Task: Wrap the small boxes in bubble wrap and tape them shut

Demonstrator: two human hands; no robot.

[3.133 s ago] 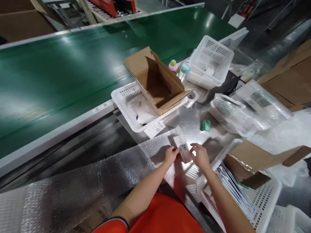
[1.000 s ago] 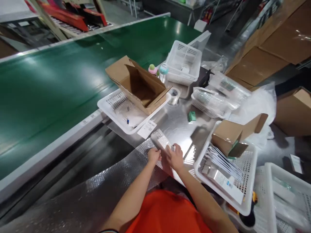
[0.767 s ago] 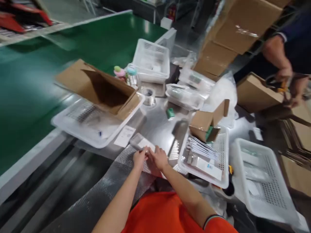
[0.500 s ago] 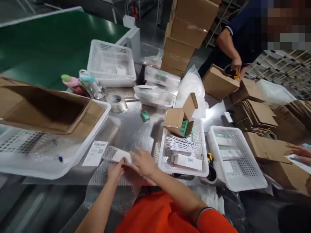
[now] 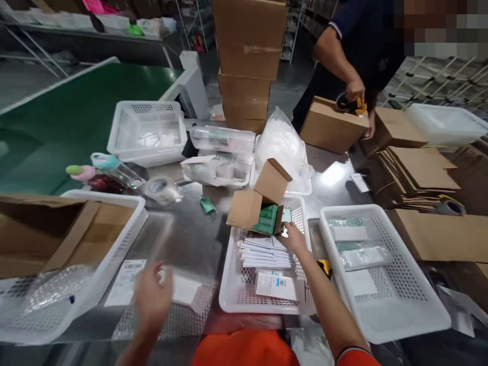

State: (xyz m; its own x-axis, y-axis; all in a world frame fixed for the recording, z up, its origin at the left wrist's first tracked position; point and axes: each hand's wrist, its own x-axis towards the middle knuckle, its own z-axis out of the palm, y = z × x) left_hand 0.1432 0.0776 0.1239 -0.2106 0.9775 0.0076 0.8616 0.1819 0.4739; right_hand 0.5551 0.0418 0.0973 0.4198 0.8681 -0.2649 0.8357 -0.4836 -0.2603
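My left hand (image 5: 154,295), smeared by motion, is over a sheet of bubble wrap (image 5: 183,317), beside a small white box (image 5: 186,290) lying on it. Whether the fingers hold anything does not show. My right hand (image 5: 294,238) reaches into a white basket (image 5: 224,290), its fingertips drawn together against the right side of an open cardboard box (image 5: 244,209). Whatever they pinch is hidden. Green packets (image 5: 266,219) fill that box. In front of it lie a stack of folded white papers (image 5: 265,253) and a white carton (image 5: 275,285).
A printed label (image 5: 125,282) lies left of the bubble wrap. A small green packet (image 5: 208,205) and a tape roll (image 5: 162,190) are farther back. Another basket (image 5: 430,325) stands right. Across the table, a co-worker's hand (image 5: 355,91) holds a tape dispenser on a carton (image 5: 331,127).
Both hands were together at the small white box; now it rests on the bubble wrap. My right hand has moved right to the cardboard box. The view has shifted too.
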